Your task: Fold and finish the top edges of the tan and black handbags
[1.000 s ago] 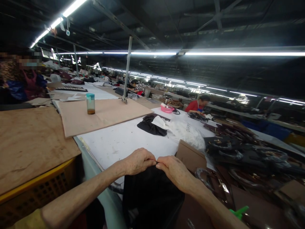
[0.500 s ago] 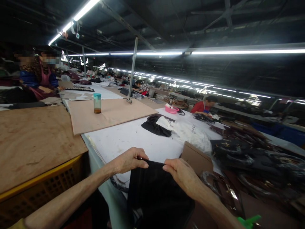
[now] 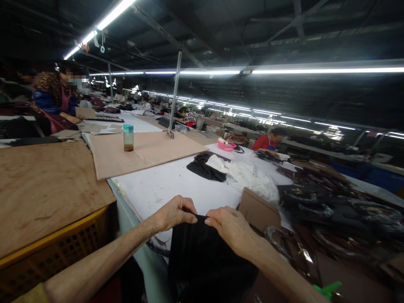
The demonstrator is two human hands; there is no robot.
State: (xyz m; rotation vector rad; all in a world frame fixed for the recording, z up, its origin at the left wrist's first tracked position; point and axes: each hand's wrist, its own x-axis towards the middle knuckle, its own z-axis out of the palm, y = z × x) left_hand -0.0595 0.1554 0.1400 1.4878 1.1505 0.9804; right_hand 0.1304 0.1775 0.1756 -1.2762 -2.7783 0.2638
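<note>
A black piece, soft-looking like leather or cloth, perhaps part of a bag [image 3: 211, 256], hangs in front of me at the table's near edge. My left hand [image 3: 178, 212] pinches its top edge at the left corner between thumb and fingers. Close beside it, my right hand [image 3: 229, 225] pinches the same edge a little further right. Only a short stretch of that edge shows between the two hands. The piece's lower end is dark and hard to make out. Just beyond my right hand lies a brown board-like panel [image 3: 260, 210].
On the white table [image 3: 158, 185] lie a black cloth [image 3: 206, 168] and a white plastic bag [image 3: 252, 179]. Dark handbags [image 3: 328, 206] pile up at the right. A bottle [image 3: 128, 138] stands on a beige board [image 3: 151, 153]. At left, a wooden board [image 3: 50, 189] covers a yellow crate [image 3: 75, 235]. Co-workers sit further off.
My right hand has slid left along the black piece's edge, closer to my left hand. The left hand has hardly moved. A co-worker at far left has shifted and holds up a panel.
</note>
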